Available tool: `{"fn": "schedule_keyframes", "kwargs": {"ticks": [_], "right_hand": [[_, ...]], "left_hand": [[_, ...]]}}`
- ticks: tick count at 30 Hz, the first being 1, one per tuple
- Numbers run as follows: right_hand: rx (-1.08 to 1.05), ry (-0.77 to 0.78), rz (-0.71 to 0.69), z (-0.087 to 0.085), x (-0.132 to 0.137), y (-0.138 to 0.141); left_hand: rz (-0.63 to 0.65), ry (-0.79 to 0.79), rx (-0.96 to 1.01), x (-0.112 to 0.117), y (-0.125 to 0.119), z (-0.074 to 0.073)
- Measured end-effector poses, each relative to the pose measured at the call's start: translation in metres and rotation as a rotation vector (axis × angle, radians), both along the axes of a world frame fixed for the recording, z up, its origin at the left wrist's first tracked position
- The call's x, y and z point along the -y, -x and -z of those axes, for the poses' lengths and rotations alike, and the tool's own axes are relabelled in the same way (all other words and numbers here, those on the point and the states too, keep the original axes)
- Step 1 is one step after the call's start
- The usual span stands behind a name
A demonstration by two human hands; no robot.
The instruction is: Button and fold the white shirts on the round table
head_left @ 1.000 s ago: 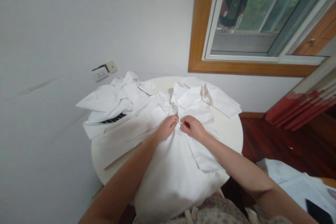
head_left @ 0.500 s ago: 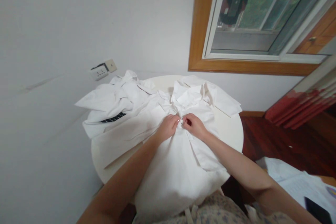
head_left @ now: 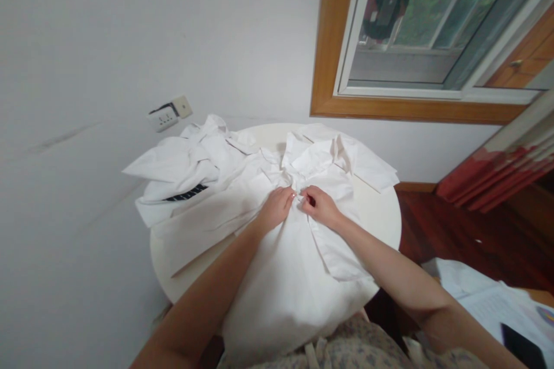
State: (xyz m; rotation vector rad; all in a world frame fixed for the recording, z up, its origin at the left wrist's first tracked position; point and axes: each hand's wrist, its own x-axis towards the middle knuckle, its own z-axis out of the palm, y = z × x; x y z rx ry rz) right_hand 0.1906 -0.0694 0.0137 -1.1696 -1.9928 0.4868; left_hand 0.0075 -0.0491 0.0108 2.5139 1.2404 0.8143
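Observation:
A white shirt (head_left: 298, 265) lies spread over a round white table (head_left: 385, 219), its lower part hanging over the near edge toward my body. The collar end points away from me, and the sleeves reach out left and right. My left hand (head_left: 279, 207) pinches the cloth at the shirt's front, just left of centre. Close beside it, my right hand (head_left: 319, 206) pinches the facing edge with thumb and forefinger. The fabric puckers between the two hands. Whatever small part sits between the fingertips, perhaps a button, is too small to make out.
More white clothing (head_left: 182, 161) is heaped at the table's left, with a dark striped patch (head_left: 186, 193) showing. Behind are a wall socket (head_left: 164, 119) and a wood-framed window (head_left: 318, 69). At lower right, papers (head_left: 489, 300) and a black phone (head_left: 523, 346) lie beside the table.
Both hands keep their pinch at nearly the same spot, with only a slight shift of the fingertips. The shirt stays where it was.

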Motion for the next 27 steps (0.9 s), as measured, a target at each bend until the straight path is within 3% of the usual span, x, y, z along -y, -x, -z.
{"fn": "schedule_keyframes", "kwargs": {"ticks": [7,16,27], "right_hand": [[-0.043,0.028,0.005,0.003,-0.001,-0.002],[0.06,0.009,-0.025,0.01,-0.002,-0.001],[0.07,0.01,-0.034,0.008,0.001,0.0]], "left_hand": [[0.027,-0.001,0.002,0.001,0.002,-0.001],[0.064,-0.007,-0.005,0.009,0.0,-0.008],[0.001,-0.034,0.095,0.006,-0.002,0.003]]}}
